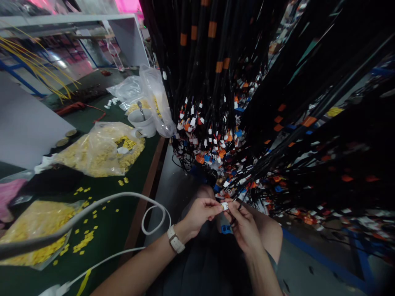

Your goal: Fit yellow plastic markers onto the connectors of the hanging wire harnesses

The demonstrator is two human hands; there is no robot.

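Note:
A small white wire connector (224, 206) sits between the fingertips of both hands, above my lap. My left hand (199, 216), with a white watch (175, 239) on its wrist, pinches the connector's left end, where a yellowish bit shows at the fingertips. My right hand (246, 228) is closed on the other end, with dark wires running up from its fingers. Just below hangs a blue connector (226, 229). In front, thick black cable bundles (212, 74) hang down, ending in many white, orange and blue connectors (220, 153).
On my left, a green-topped bench (119, 224) holds clear bags of small yellow parts (92, 154), loose yellow pieces (84, 240) and a white mug (145, 123) with a spoon. A grey cable (117, 196) arches over its edge. A blue frame (324, 263) runs along the floor at right.

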